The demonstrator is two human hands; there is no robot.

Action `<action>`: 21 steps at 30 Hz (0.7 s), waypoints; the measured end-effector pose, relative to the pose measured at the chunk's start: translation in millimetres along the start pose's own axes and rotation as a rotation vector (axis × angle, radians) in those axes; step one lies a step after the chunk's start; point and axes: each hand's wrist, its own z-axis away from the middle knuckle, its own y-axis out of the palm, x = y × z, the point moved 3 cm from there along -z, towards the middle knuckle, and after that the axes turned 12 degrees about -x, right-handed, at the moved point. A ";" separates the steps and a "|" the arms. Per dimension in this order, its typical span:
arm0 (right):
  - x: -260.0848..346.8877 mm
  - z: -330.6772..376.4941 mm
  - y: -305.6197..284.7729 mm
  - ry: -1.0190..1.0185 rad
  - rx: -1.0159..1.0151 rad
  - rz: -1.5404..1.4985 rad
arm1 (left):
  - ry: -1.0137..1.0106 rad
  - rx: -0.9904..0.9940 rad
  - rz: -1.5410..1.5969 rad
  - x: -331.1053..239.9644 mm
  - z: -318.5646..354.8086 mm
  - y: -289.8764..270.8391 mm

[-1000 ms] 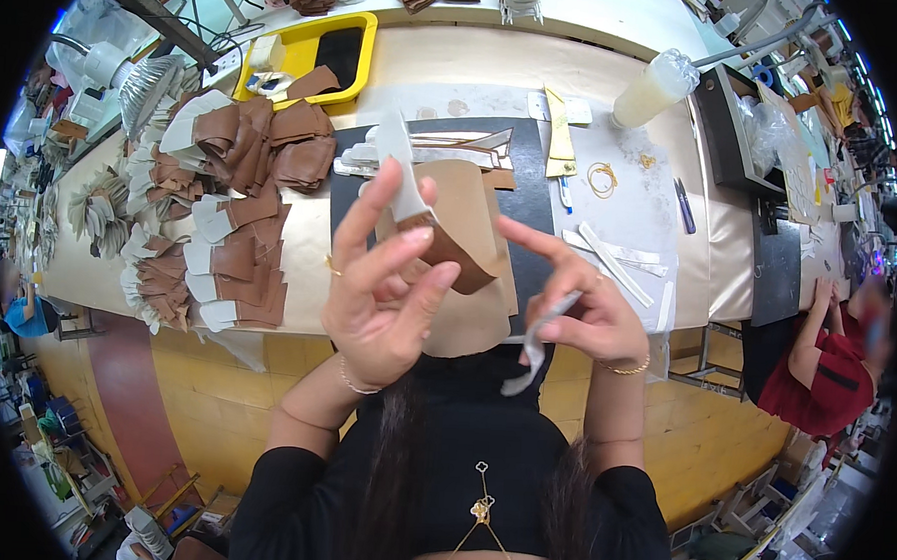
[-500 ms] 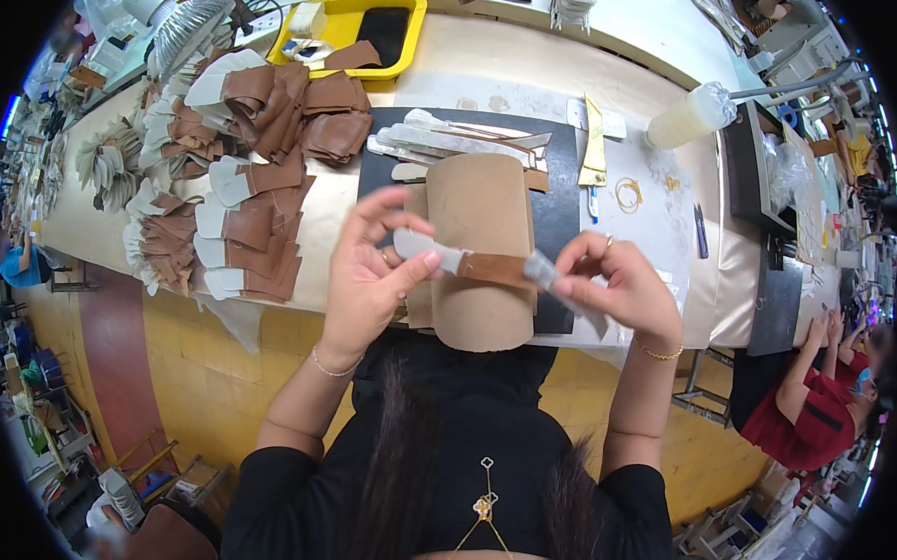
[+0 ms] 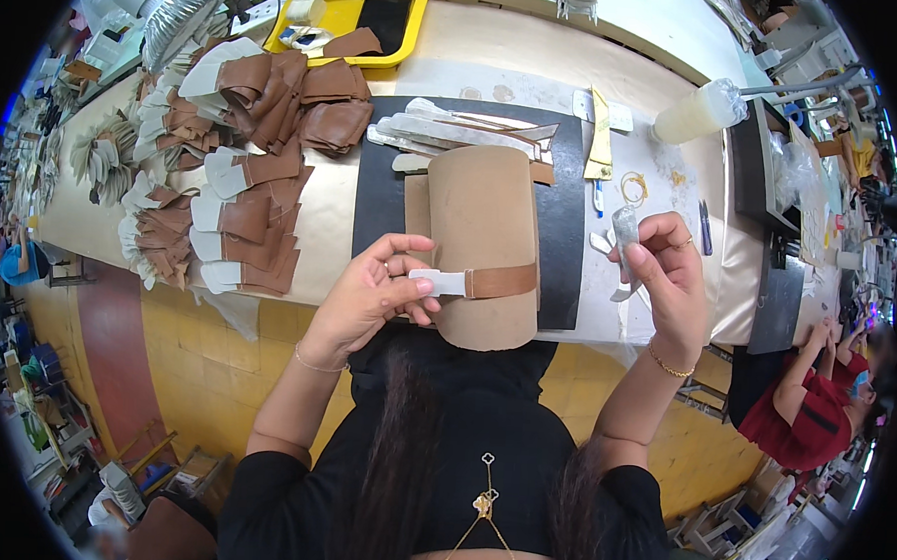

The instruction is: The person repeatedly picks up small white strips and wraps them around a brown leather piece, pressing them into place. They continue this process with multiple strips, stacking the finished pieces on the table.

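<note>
The left hand [image 3: 373,295] pinches the white end of a narrow strap [image 3: 473,282] between thumb and fingers [image 3: 409,268], the strap's brown leather part lying across a rounded tan form [image 3: 482,243] that stands on a black mat [image 3: 561,235] at the near edge of the worktop [image 3: 498,52]. The strap runs level from the left hand's fingertips to the right edge of the form, touching its curved face. The right hand [image 3: 669,280] is raised just beside the form's right side, its fingers closed around a thin silvery strip [image 3: 625,238] held upright between thumb and forefinger; a gold bracelet sits on that wrist. Behind the form, at the far end of the mat, lies a loose row of pale silvery strips [image 3: 455,132]. To the left, spread over the worktop, are heaps of cut brown leather pieces with white ends [image 3: 242,186]. A yellow tray [image 3: 412,23] sits at the far edge with a dark object and a brown piece in it. To the right lie a translucent squeeze bottle [image 3: 698,111] on its side, a yellow strip [image 3: 601,137] and a small gold ring of wire [image 3: 634,186]. At the far right another person in a red top [image 3: 808,406] leans on the next worktop.
</note>
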 end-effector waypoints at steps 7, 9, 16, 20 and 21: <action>-0.7 1.3 43.1 0.115 0.133 0.090 | 0.032 -0.014 -0.016 4.8 1.4 -3.9; 5.3 4.3 58.3 0.139 0.189 0.222 | 0.032 -0.016 -0.009 2.2 3.9 -4.4; 21.5 1.6 103.9 0.006 0.329 0.520 | 0.065 -0.017 0.051 -0.9 10.1 -5.1; 16.3 -1.2 120.0 -0.079 0.409 0.567 | 0.054 0.008 0.094 0.5 10.3 -4.5; 14.9 -1.8 122.1 -0.083 0.420 0.588 | 0.052 0.005 0.092 0.8 10.5 -4.5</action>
